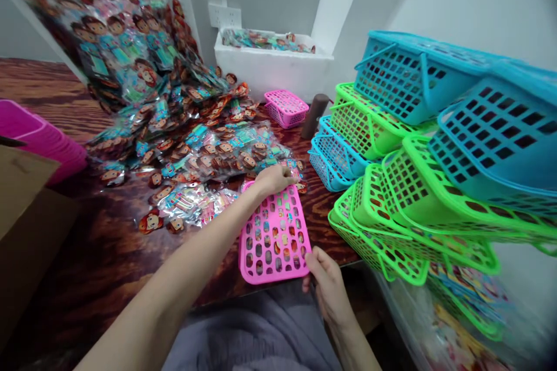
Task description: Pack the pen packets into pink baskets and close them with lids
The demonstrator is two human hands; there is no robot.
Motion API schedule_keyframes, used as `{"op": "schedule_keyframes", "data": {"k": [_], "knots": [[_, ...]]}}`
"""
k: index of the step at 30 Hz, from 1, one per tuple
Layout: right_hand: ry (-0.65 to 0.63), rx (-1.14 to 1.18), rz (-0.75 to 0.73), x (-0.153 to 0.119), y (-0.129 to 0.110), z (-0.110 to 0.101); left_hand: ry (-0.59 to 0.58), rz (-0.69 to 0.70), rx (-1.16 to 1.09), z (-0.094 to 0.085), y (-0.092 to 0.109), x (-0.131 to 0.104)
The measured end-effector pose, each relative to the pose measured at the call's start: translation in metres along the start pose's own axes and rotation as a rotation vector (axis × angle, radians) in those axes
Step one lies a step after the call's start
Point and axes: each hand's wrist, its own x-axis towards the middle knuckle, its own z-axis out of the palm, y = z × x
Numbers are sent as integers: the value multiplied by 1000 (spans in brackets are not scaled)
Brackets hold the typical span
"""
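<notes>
Lid (285, 256), pink, near corner pinched in right hand (325, 279), left hand (277, 178) at far edge, its grip unclear.

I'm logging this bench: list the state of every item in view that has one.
Near pink perforated plastic lid, flat, held by right hand
Far pink rectangular plastic basket, lidded
Clear plastic packets, heaped
White foam box, open, holding packets
Magenta plastic baskets, nested, tilted
Green lattice plastic baskets, stacked
Blue lattice plastic baskets, some atop green ones
Brown cardboard box, open or shut unclear
</notes>
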Motion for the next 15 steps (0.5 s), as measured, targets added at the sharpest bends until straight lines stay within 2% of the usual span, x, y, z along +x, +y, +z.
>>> {"op": "schedule_keyframes", "data": {"k": [3, 6, 8, 11, 13, 15], "knots": [[-43, 30, 33, 2, 4, -3, -5, 3, 57, 0, 5, -6], [-101, -66, 63, 8, -1, -9, 4, 11, 127, 0, 10, -14], [-10, -194, -26, 18, -10, -10, 6, 12, 168, 0, 14, -17], [199, -361, -267, 45, -26, -4, 1, 10, 205, 1, 18, -19], [182, -374, -323, 67, -34, 4, -5, 7, 213, 0, 20, -19], [99, -288, -291, 86, -38, 13, -15, -3, 214, 0, 20, -17]]}}
